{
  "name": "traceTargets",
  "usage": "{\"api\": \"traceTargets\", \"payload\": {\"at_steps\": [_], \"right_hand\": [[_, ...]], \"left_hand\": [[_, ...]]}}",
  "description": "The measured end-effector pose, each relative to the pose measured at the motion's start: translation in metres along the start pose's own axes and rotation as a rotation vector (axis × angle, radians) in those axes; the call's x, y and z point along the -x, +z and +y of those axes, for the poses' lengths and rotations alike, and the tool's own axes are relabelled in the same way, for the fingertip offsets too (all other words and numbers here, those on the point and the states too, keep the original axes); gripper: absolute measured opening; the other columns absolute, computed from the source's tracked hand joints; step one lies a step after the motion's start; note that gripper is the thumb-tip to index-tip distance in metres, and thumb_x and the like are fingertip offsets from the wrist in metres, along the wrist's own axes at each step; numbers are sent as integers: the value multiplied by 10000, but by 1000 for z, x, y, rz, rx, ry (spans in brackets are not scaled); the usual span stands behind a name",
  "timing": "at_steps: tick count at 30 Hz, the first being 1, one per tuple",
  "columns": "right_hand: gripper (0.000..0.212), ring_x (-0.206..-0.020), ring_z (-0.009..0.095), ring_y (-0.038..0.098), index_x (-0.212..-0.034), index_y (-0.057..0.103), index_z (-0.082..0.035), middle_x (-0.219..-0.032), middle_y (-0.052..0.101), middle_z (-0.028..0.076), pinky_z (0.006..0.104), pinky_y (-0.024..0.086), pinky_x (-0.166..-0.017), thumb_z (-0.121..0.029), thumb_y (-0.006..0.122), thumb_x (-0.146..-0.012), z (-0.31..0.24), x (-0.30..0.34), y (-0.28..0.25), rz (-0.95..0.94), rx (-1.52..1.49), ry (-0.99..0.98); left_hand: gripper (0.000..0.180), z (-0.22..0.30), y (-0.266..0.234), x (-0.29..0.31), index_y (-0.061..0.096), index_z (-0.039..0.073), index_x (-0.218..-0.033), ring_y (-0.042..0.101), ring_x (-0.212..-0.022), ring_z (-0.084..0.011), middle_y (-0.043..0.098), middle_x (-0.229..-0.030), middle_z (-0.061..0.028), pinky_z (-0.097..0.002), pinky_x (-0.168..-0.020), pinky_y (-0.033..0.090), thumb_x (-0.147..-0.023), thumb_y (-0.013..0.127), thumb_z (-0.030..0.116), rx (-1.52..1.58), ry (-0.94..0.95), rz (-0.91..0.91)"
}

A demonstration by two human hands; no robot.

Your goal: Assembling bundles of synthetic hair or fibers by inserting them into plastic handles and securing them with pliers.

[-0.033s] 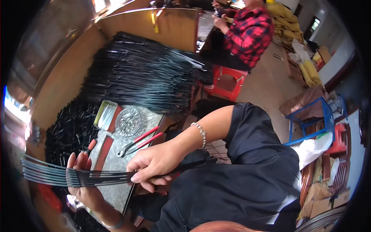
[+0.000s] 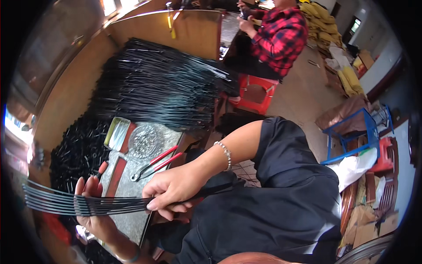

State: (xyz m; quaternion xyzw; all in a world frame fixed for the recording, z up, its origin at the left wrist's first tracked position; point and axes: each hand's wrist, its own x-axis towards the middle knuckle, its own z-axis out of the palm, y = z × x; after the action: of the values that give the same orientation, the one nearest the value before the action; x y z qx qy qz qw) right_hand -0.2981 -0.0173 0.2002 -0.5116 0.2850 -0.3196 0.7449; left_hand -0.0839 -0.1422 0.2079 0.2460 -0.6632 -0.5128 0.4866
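Observation:
A fanned row of thin, dark, flexible strips (image 2: 123,205) stretches level across the lower left. My right hand (image 2: 176,185) is closed round their right end, thumb on top, and a beaded bracelet circles that wrist. Under the middle of the strips lies my left hand (image 2: 89,188), its fingers stretched upward and the strips crossing its palm. Their left ends stick out freely beyond it. Red-handled pliers (image 2: 159,163) rest on the grey bench top (image 2: 143,185) just beyond my right hand. A red-handled tool (image 2: 103,167) lies near my left fingertips.
Behind the bench top are a round clear dish (image 2: 145,141) of small shiny parts and a rectangular tray (image 2: 117,134). Long black rods (image 2: 154,83) are heaped farther back, small black pieces (image 2: 72,158) at left. A person in a checked shirt (image 2: 281,39) sits on a red stool (image 2: 256,97).
The view has shifted slightly, so the bench things appear a little farther left. The strips' left ends look fanned slightly wider. Both hands keep nearly the same pose.

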Motion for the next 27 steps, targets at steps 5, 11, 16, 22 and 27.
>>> {"api": "traceTargets", "payload": {"at_steps": [5, 11, 16, 22, 27], "right_hand": [[264, -472, 132, 543, -990, 490, 17, -610, 557, 45, 252, 446, -437, -228, 397, -962, 3, 3, 2, 71, -12, -56], [249, -506, 36, 364, -939, 546, 13, -574, 422, -24, 201, 308, -461, -190, 404, -964, -7, 20, 8, 159, -12, -65], [172, -511, 44, 345, -921, 508, -30, -580, 409, -30, 206, 299, -486, -136, 378, -959, 7, 24, 19, 155, 102, 65], [126, -520, 268, 535, -931, 503, 0, -589, 514, 126, 332, 404, -503, -116, 456, -925, 128, -41, 1, 450, 670, -289], [121, -567, 349, 572, -975, 505, -15, -601, 532, 173, 384, 420, -492, -112, 492, -904, 185, -68, -17, 496, 731, -340]], "left_hand": [[411, -2, 15, -3, 420, -87, -1251, 607, -968, -235, 608, -1078, -166, -309, -877, 471, -926, 461, 161, -56, 75, 12], [212, -60, 18, 43, 586, -40, -1052, 582, -980, -194, 642, -994, -112, -319, -860, 448, -912, 468, 67, -81, -164, -41], [242, -130, -34, 48, 602, 7, -1083, 565, -902, -152, 634, -990, -92, -300, -805, 427, -926, 466, 130, -706, 196, -108], [556, -148, -111, -38, 517, 98, -1221, 468, -1149, -376, 492, -1232, -210, -399, -986, 382, -690, 681, 88, -1341, 300, -110], [830, -113, -109, -11, 411, 160, -1311, 341, -1241, -429, 351, -1364, -211, -480, -992, 340, -599, 763, 401, -1615, 207, -398]]}}
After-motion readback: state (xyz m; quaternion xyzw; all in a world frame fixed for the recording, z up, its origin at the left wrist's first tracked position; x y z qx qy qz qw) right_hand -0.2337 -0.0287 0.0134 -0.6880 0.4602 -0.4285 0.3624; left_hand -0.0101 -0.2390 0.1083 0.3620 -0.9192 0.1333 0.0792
